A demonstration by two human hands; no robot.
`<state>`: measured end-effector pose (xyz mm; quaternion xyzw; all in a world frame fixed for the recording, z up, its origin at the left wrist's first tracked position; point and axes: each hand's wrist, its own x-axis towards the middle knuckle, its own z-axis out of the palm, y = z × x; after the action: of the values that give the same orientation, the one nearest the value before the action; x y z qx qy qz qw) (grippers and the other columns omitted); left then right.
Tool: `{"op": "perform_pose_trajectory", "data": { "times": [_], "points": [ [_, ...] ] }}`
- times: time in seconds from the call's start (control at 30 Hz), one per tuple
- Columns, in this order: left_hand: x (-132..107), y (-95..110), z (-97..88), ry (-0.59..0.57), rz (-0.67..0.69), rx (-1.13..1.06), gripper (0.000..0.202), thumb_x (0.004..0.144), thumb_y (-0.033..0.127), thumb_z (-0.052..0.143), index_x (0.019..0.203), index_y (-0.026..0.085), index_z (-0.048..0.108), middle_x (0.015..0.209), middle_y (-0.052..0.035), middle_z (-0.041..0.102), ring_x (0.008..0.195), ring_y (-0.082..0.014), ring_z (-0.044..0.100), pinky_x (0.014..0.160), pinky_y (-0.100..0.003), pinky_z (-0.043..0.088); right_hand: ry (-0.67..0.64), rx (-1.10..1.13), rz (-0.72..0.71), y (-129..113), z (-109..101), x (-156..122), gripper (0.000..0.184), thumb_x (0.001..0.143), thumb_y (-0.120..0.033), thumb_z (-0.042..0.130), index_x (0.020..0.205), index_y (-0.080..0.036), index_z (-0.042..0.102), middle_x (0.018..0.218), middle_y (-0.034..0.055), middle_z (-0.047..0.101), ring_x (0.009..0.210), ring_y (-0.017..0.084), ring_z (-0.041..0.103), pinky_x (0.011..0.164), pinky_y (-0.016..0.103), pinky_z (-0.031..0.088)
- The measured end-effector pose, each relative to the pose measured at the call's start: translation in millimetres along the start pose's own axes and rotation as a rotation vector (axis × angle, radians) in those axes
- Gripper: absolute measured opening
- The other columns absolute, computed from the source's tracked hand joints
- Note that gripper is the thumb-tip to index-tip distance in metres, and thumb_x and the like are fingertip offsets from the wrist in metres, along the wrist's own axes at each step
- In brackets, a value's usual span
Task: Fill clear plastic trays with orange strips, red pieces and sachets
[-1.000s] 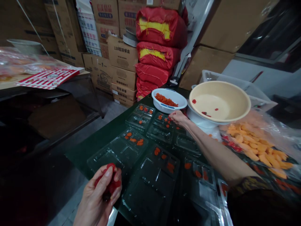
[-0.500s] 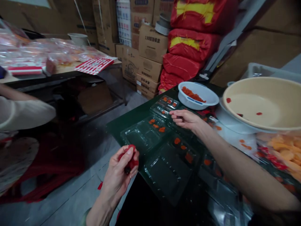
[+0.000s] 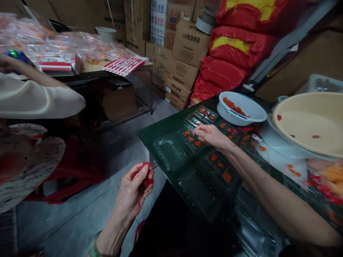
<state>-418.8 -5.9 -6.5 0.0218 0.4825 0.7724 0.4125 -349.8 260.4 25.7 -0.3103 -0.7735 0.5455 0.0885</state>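
Left hand (image 3: 132, 192) clenched on a red clump (image 3: 146, 178). Right hand (image 3: 211, 137) open, fingertips low beside orange-red pieces (image 3: 197, 143) in a clear plastic tray (image 3: 168, 151) on the worktop (image 3: 158, 135). Step appears to be filling compartments; next likely calls for another piece.

- You are pinching a small red lump (image 3: 143, 176) in your left hand (image 3: 131, 194), just beside the table's edge.
- You are stretching your right hand (image 3: 211, 137) out, fingers extended, just above a clear plastic tray (image 3: 171, 151) that is holding orange bits (image 3: 191, 138).
- You are facing a white bowl (image 3: 241, 109) that is holding more orange bits, near your right hand.
- You are seeing a beige basin (image 3: 311, 125) with a few red bits on your right.
- You are working near another person's white sleeve (image 3: 34, 98) on the left, with cardboard boxes (image 3: 190, 43) and red sacks (image 3: 230, 46) stacked ahead.
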Motion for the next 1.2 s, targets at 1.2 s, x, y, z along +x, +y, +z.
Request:
{"op": "perform_pose_trajectory", "data": {
  "times": [1.2],
  "points": [
    [6.3,-13.3,21.5,0.017,-0.072,0.061,0.019,0.069,0.028,0.070,0.075,0.015,0.057,0.059,0.0016,0.050,0.044,-0.0040,0.040,0.039,-0.015,0.028,0.187,-0.365,-0.020,37.4,-75.6,-33.9,0.017,0.070,-0.032,0.062,0.074,-0.015,0.061,0.052,-0.0062,0.043,0.045,0.006,0.034,0.046,0.021,0.028]
  ]
}}
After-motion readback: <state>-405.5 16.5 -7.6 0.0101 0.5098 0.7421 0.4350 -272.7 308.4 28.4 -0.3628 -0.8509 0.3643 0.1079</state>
